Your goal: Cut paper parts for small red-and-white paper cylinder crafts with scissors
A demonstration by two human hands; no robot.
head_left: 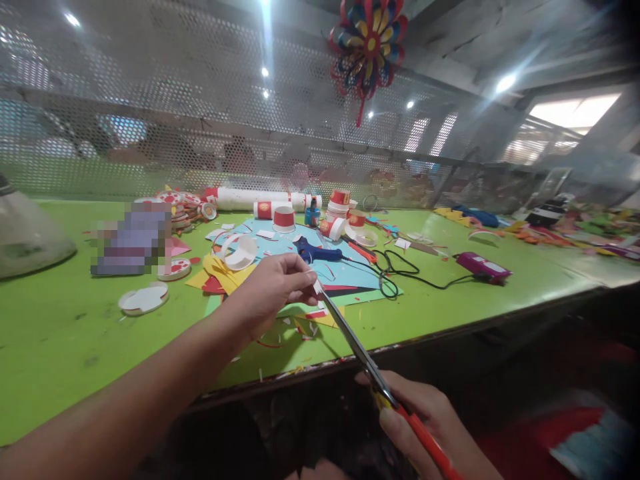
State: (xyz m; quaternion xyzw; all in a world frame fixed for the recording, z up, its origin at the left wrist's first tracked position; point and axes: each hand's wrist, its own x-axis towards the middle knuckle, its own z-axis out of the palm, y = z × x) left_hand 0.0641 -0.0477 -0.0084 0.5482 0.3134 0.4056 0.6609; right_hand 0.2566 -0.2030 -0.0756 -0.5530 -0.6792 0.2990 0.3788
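Between its thumb and fingers, my left hand (283, 287) pinches a small white paper piece (319, 288) above the front part of the table. My right hand (417, 423) grips long scissors (357, 348) with red-orange handles, low at the right of centre. The blades point up and left, and their tips reach the white piece beside my left fingertips. Beneath and behind my hands lie light blue paper sheets (280, 248), yellow paper (225, 272) and small coloured scraps (300, 330).
A blue glue gun (320, 253) lies behind my left hand, its black cable (435, 283) running right near a purple box (483, 267). Red-and-white paper cups (284, 219) stand farther back. White lids (143, 299) lie left. The table's front edge (320, 365) passes under the scissors.
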